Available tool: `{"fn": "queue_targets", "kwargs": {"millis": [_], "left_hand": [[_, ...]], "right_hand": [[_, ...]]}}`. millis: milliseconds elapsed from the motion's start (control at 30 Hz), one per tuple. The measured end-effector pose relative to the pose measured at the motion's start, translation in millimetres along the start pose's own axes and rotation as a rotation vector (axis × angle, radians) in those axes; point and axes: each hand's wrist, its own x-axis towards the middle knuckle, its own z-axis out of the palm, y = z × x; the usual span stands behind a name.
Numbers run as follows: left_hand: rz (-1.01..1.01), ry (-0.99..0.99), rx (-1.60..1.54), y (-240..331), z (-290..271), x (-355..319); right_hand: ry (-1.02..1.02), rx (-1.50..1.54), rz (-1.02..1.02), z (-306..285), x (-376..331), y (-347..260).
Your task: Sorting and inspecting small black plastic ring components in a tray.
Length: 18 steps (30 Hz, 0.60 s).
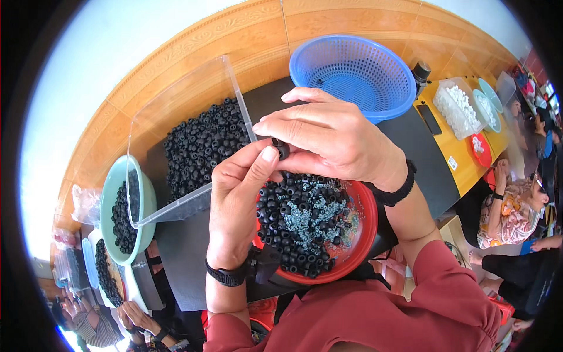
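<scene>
Between my two hands is a small black ring-shaped part (282,149), dark and rounded, held above the bowl. My left hand (237,190) pinches it from the left, thumb on top. My right hand (337,136) closes on its other side, with the upper fingers stretched over it. Whether another small piece is in my fingers is hidden. Below them stands a red bowl (368,226) with many black parts (302,258), a heap of pale coil springs (308,218) and small coloured rings (350,226).
Behind my left hand is a clear plastic bin (176,206) of black parts. Left of it stands a pale green basin (150,226); a blue basket (404,88) is at the back. On a yellow table (469,170) lie a phone (429,119) and white parts (461,104). Other people sit at both sides.
</scene>
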Motion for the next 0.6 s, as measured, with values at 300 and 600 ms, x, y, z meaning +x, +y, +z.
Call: {"fn": "queue_targets", "kwargs": {"millis": [300, 600], "left_hand": [[0.023, -0.002, -0.027, -4.5, 0.8, 0.0], [-0.008, 0.026, -0.065, -4.2, 3.6, 2.3]], "right_hand": [[-0.012, -0.029, -0.02, 0.2, -2.0, 1.5], [-0.012, -0.029, 0.015, 5.3, -5.9, 3.5]]}}
